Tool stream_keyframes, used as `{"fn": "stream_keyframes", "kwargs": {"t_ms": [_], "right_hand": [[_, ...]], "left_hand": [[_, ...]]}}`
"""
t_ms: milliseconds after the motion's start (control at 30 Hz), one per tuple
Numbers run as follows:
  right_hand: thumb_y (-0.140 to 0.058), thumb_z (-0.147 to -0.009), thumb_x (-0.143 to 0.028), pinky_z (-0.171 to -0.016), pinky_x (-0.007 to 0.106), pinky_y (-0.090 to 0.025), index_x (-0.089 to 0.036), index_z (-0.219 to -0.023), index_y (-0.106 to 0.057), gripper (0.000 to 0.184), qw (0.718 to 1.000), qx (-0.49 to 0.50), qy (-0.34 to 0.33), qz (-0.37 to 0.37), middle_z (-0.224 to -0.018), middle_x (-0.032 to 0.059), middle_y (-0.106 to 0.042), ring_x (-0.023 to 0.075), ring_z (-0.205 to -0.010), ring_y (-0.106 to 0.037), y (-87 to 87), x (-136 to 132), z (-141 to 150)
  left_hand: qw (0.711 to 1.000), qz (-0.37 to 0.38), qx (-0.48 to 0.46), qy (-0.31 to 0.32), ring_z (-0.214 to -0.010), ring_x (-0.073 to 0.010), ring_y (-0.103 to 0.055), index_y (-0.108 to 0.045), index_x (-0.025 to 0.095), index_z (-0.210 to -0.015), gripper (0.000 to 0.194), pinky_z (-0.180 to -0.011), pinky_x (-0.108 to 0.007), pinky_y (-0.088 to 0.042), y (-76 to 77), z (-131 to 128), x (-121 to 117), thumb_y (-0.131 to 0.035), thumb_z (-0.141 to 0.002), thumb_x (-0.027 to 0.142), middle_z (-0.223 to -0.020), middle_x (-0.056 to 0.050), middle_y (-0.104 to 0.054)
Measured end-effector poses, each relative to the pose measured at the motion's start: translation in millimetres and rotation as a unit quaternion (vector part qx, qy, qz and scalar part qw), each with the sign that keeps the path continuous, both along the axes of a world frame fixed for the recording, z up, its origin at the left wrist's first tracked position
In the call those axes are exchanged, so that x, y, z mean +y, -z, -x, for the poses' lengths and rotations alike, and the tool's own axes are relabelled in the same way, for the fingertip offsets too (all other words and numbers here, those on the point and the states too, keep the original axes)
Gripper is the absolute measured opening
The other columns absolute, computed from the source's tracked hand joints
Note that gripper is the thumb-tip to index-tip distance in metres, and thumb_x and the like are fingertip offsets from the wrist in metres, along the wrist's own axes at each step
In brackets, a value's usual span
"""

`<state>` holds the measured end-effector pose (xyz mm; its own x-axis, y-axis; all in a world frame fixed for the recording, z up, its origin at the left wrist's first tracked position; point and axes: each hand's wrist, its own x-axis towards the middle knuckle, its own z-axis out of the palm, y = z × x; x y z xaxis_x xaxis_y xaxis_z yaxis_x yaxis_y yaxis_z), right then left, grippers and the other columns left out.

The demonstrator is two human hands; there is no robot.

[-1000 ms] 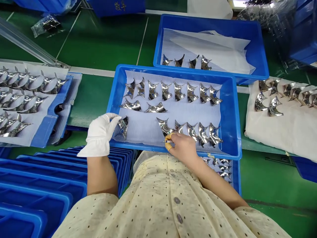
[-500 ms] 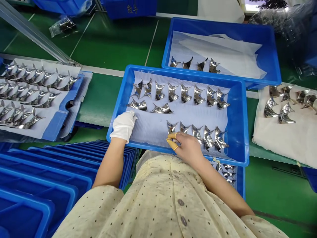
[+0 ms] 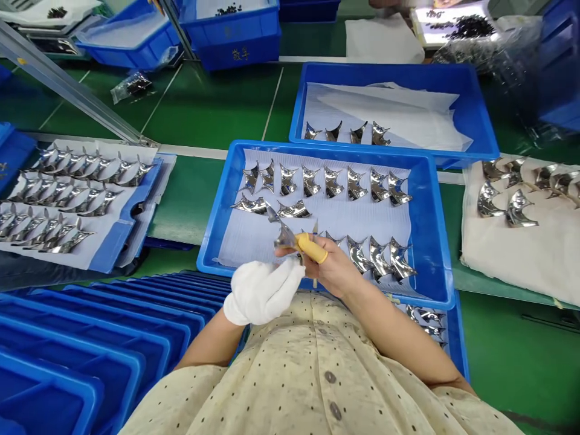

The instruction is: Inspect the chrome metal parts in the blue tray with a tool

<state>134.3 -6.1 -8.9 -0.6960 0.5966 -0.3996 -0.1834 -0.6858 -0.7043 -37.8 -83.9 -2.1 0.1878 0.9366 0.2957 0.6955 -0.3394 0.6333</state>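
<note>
Chrome piece (image 3: 285,237) sits pinched in my right hand (image 3: 335,269) above the middle of the blue tray (image 3: 326,145), with its tip pointing up and to the left, clear of the tissue (image 3: 362,220). Yellow finger cots (image 3: 312,246) cover my fingertips, and a thin pin (image 3: 315,228) stands upright in the same grip. My white-gloved left hand (image 3: 263,293) has moved in from the tray's left side and now sits close under the right, so the hands are nearly together; I cannot tell whether the glove is touching the piece. Half a second ago this piece lay at the left end of the tray's lower row, and that row now has four pieces where it had five. The tray also holds eight in its top row and two in the row below, so fourteen lie there and one is in my hand. Behind it, the far blue tray (image 3: 385,69) holds four pieces. The white cloth (image 3: 521,260) on my right shows about seven, cut off by the frame edge, and the sheet (image 3: 113,257) on my left holds three crowded rows too tight to count.
</note>
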Motion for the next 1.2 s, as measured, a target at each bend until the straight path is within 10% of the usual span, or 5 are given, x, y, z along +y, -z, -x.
{"fn": "stream_keyframes", "kwargs": {"t_ms": [133,333,833,1200], "right_hand": [[-0.084,-0.071,-0.070,-0.046,0.023,-0.018,-0.022,-0.077,-0.059,0.054,0.996,-0.023,0.053,-0.062,-0.052,-0.0101,-0.038,0.0067,-0.047,-0.019,2.7,8.1,-17.7],[-0.069,-0.087,-0.071,-0.071,0.032,-0.046,-0.022,-0.080,-0.066,0.049,0.942,-0.115,0.083,-0.305,-0.079,0.0020,-0.063,0.0162,-0.072,-0.053,15.2,16.0,-39.8],[-0.064,-0.097,-0.057,-0.087,0.038,-0.052,-0.027,-0.100,-0.077,0.033,0.887,-0.145,0.150,-0.412,-0.107,0.0083,-0.068,0.0215,-0.097,-0.065,42.2,15.8,-33.8],[-0.078,-0.089,-0.045,-0.059,0.029,-0.045,-0.024,-0.084,-0.077,0.022,0.875,-0.112,0.167,-0.440,-0.075,0.0019,-0.067,0.0140,-0.063,-0.055,36.3,-10.3,-29.2]], "left_hand": [[0.999,-0.024,-0.019,0.038,-0.058,-0.0181,-0.062,-0.079,0.028,-0.087,0.005,-0.055,-0.029,-0.042,13.8,-6.7,15.0,-0.075,-0.086,0.030,-0.073,-0.007,-0.075],[0.971,0.030,-0.227,-0.064,-0.063,-0.0176,-0.060,-0.076,0.022,-0.100,0.028,-0.064,-0.032,-0.051,21.4,2.6,25.1,-0.066,-0.093,0.047,-0.086,-0.007,-0.074],[0.985,-0.025,-0.161,-0.054,-0.074,-0.0191,-0.068,-0.079,0.026,-0.087,0.002,-0.074,-0.031,-0.055,28.3,-17.0,36.8,-0.077,-0.087,0.026,-0.083,-0.006,-0.077],[0.855,0.233,-0.443,-0.136,-0.049,-0.0084,-0.037,-0.073,0.018,-0.081,0.022,-0.050,-0.025,-0.032,15.4,-19.2,41.9,-0.076,-0.082,0.039,-0.058,0.004,-0.049]]}}
